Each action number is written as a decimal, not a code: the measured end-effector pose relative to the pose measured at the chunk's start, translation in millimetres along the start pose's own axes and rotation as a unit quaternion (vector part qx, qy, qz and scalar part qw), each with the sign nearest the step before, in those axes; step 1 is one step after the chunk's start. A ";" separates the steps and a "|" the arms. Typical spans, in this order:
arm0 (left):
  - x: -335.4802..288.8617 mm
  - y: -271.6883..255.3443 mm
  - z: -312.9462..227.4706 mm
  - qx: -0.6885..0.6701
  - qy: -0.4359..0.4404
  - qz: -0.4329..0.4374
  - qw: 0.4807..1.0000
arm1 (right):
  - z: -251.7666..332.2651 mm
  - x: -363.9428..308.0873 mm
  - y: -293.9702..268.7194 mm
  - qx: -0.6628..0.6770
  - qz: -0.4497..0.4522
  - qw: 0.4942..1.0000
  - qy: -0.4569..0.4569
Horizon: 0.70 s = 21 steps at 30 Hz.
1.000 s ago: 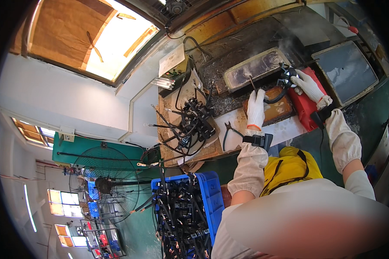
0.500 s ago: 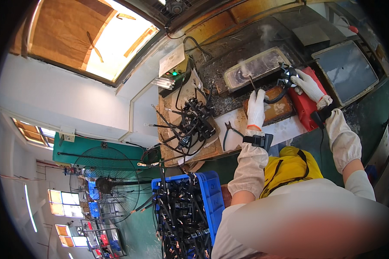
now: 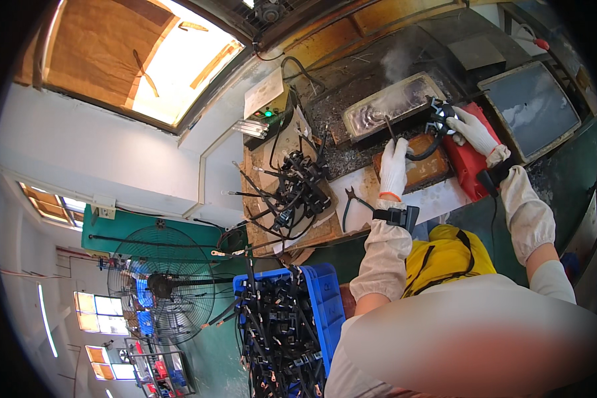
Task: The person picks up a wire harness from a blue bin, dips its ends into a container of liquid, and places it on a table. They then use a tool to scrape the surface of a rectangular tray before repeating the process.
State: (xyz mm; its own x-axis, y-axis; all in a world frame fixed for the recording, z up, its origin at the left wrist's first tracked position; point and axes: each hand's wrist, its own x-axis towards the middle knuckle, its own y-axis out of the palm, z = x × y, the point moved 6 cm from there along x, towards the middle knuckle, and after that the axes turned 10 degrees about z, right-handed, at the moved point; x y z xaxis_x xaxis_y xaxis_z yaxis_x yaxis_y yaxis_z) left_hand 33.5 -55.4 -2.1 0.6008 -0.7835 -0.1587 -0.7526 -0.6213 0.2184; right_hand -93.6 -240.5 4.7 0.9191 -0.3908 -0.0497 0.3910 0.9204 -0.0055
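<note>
Viewed from above: left white knit-gloved hand (image 3: 394, 167) pinching a thick, curved black cable (image 3: 434, 146) close to its slender dark tip (image 3: 389, 126), held at the near long edge of a shallow rectangular metal bath (image 3: 414, 95), silvery, cloudy and steaming; contact with the liquid impossible to judge. Farther along the cable, right white knit-gloved hand (image 3: 475, 134) closed around a black fitting with bright metal clips (image 3: 439, 121), by the left edge of a smooth red block-shaped case (image 3: 469, 159). For good control, hold both grips firm, leave the bend unstrained, and set gloved fingers well back from the vapour. Below the cable, note a stained amber rectangular slab (image 3: 423, 171); farther left, near the front edge of the tan worktable (image 3: 326, 229), dark-handled metal pliers (image 3: 353, 198) beside a tangled heap of black cables with metal lugs (image 3: 295, 192).
</note>
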 end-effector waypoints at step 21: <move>-9.6 11.2 -4.1 0.046 0.015 0.013 0.999 | 1.3 -3.9 -3.4 0.028 0.047 0.998 -0.030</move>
State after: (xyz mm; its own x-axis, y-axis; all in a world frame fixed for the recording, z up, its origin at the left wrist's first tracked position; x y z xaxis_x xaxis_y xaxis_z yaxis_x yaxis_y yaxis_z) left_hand 20.4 -54.9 5.8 0.5871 -0.8000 -0.1238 -0.7891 -0.5997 0.1328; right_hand -98.5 -242.2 6.1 0.9523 -0.3050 0.0135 0.3039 0.9512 0.0528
